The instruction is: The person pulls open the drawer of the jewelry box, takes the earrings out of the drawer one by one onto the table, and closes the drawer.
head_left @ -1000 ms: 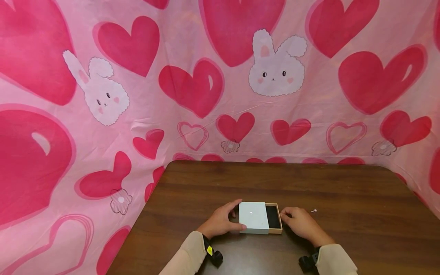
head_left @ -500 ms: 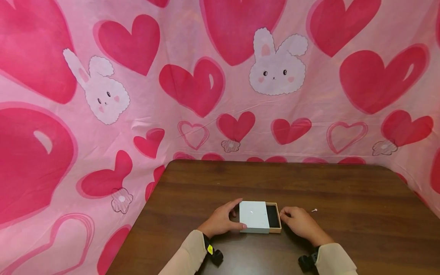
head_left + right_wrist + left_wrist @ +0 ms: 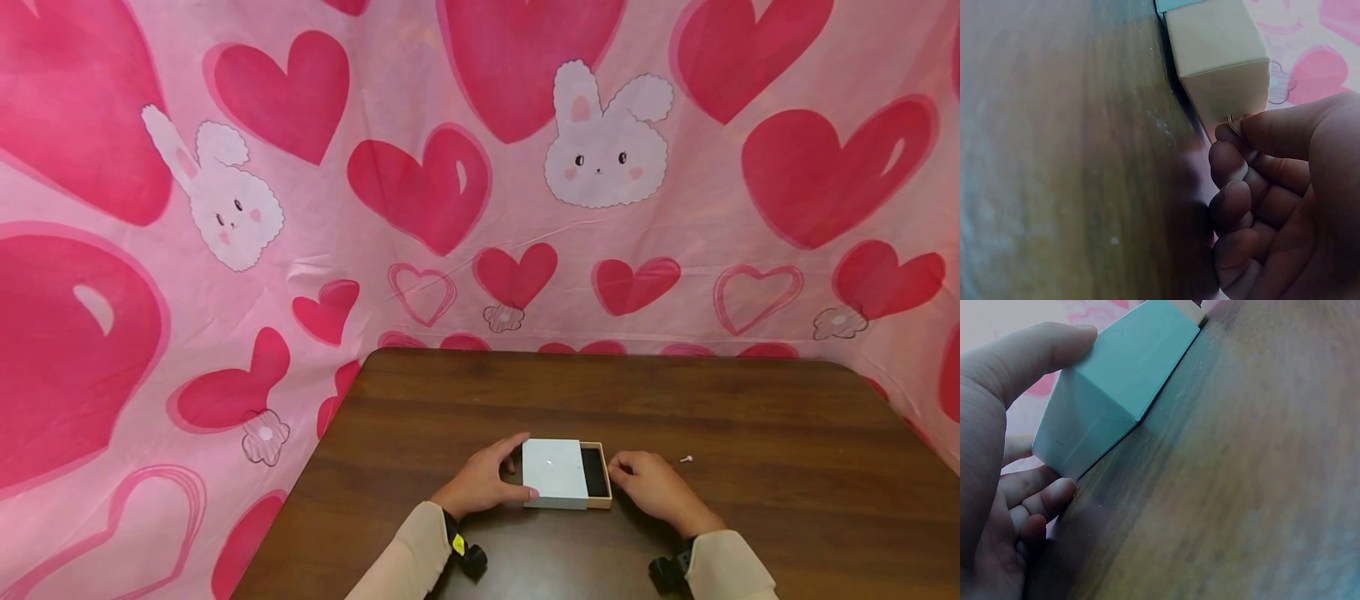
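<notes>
A pale blue-white slide box (image 3: 553,471) lies on the table, its tan inner drawer (image 3: 600,503) partly out to the right with black lining showing. My left hand (image 3: 483,479) grips the sleeve's left end, thumb on the near side and fingers round the far side. In the left wrist view the thumb (image 3: 1054,350) lies along the sleeve's edge. My right hand (image 3: 656,487) is at the drawer's right end. Its thumb and forefinger pinch a small pull loop (image 3: 1233,125) there, the other fingers curled below.
A tiny pinkish-white object (image 3: 686,459) lies on the brown wooden table (image 3: 750,417), just beyond my right hand. Pink heart-patterned cloth (image 3: 517,208) hangs behind and to the left of the table. Black wrist cameras (image 3: 472,562) are strapped on both wrists.
The drawer has slid slightly left into the sleeve, with my right hand moving along with it. My left hand and the sleeve have stayed in place.
</notes>
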`<action>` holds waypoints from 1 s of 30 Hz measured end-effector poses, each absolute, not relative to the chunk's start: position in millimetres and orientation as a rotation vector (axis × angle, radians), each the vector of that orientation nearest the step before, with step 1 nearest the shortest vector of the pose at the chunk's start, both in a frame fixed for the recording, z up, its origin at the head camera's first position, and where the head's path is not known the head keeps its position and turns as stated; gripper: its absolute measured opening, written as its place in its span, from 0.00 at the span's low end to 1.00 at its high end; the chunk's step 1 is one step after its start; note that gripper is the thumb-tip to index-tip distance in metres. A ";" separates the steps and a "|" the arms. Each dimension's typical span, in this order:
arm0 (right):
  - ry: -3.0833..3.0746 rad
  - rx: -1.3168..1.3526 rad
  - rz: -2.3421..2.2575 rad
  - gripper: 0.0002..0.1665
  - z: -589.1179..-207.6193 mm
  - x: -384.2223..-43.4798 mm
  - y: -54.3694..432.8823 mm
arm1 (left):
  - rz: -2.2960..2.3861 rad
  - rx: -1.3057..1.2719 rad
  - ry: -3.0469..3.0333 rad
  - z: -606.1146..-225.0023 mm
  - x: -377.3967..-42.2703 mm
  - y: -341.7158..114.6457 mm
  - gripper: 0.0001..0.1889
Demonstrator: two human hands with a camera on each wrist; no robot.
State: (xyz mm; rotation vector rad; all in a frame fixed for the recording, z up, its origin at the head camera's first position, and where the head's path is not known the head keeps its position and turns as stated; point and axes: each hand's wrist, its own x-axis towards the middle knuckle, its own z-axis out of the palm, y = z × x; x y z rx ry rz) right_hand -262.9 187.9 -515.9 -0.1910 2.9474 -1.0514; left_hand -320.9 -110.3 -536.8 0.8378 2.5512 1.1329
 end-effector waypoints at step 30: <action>2.964 -0.262 -1.057 0.11 -518.0 -266.0 181.3 | 1.147 0.847 2.544 -536.1 -320.8 -110.5 0.48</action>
